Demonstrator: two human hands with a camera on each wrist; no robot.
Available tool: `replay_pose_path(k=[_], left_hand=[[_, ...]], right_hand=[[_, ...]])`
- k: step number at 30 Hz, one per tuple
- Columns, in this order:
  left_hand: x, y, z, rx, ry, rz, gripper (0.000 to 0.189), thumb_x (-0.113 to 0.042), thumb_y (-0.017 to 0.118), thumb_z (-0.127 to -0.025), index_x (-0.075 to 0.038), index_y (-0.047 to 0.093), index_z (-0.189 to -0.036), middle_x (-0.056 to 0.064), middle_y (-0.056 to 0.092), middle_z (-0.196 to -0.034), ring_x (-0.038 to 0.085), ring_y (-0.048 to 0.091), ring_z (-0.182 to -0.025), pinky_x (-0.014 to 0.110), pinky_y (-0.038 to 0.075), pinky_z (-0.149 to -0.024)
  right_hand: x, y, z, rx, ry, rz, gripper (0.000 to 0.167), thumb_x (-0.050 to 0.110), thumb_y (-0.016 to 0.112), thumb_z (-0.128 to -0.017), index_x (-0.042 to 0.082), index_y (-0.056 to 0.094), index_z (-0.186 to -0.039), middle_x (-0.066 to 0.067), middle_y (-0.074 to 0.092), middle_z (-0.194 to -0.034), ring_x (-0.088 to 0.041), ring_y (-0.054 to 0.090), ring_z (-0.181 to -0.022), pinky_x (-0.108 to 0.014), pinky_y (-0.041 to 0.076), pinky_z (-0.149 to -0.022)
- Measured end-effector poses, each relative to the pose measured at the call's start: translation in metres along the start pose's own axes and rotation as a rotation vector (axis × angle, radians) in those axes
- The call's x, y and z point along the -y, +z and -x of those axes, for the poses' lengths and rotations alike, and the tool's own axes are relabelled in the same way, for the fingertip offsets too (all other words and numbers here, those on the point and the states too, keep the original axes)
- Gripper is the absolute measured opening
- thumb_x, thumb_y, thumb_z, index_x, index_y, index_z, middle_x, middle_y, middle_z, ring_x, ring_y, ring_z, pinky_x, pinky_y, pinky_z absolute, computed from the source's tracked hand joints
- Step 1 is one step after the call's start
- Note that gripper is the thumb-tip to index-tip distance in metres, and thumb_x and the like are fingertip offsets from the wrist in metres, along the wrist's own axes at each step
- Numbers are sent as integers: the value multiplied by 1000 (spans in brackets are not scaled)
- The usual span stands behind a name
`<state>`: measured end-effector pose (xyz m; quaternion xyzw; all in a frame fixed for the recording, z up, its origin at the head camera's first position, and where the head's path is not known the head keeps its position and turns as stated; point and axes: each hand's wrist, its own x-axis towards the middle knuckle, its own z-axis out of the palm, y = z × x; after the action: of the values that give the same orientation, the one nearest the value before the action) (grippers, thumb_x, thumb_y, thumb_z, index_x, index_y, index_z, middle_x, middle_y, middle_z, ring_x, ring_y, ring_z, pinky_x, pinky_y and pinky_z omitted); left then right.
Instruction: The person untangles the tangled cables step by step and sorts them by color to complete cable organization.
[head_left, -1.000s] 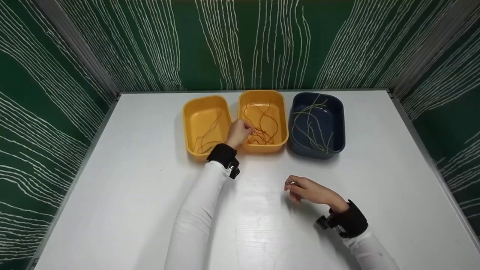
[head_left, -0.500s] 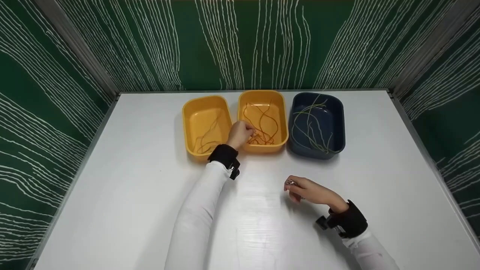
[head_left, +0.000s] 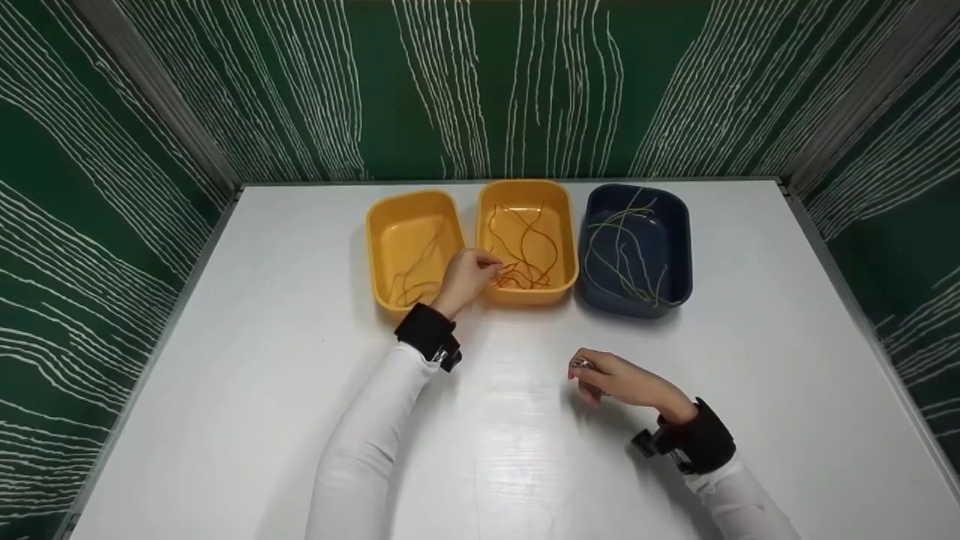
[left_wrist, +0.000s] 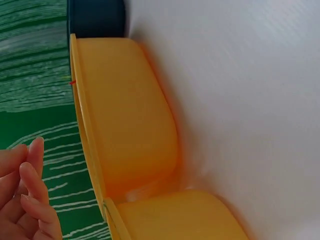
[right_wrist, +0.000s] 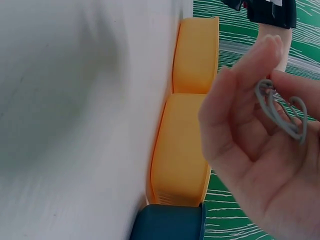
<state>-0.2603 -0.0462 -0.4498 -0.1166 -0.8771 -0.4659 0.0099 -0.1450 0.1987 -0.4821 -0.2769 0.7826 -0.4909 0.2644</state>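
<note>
My left hand (head_left: 466, 279) is over the near left corner of the middle yellow bin (head_left: 525, 298), thumb and index fingertips together. Several thin orange-red wires (head_left: 529, 277) lie tangled in that bin, right at the fingertips. In the left wrist view the left hand (left_wrist: 25, 200) appears beyond the bin's rim, its other fingers curled. Whether a wire is between the fingertips, I cannot tell. Lower on the right, my right hand (head_left: 615, 380) is held above the white table. Its thumb and fingers hold a small looped bundle of grey wire (right_wrist: 282, 115), plain in the right wrist view.
At the left stands another yellow bin (head_left: 371, 255) with pale thin wires inside. A dark blue bin (head_left: 679, 292) at the right contains yellow-green wires, some rising above its rim. All three bins line the back of the white table (head_left: 240, 337), before a green wall (head_left: 390, 90).
My left hand has drawn back slightly toward me and left, with its forearm shifting left. The right hand stays in place with the grey wire.
</note>
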Motion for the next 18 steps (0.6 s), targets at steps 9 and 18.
replay_pose_path(k=[9, 18], left_hand=[[3, 1, 34, 50, 82, 125, 14, 1, 57, -83, 8, 65, -91, 17, 65, -81, 23, 61, -72, 20, 47, -61], [-8, 6, 64, 130, 199, 69, 12, -5, 60, -83, 3, 67, -88, 9, 66, -76, 16, 59, -67, 20, 45, -61]], right_hand=[[20, 1, 2, 0, -11, 19, 13, 3, 37, -94, -4, 48, -90, -21, 50, -61, -20, 47, -54, -27, 44, -52], [9, 0, -2, -9, -7, 31, 16, 7, 39, -95, -5, 49, -92, -13, 51, -60, -16, 46, -53, -23, 43, -52]])
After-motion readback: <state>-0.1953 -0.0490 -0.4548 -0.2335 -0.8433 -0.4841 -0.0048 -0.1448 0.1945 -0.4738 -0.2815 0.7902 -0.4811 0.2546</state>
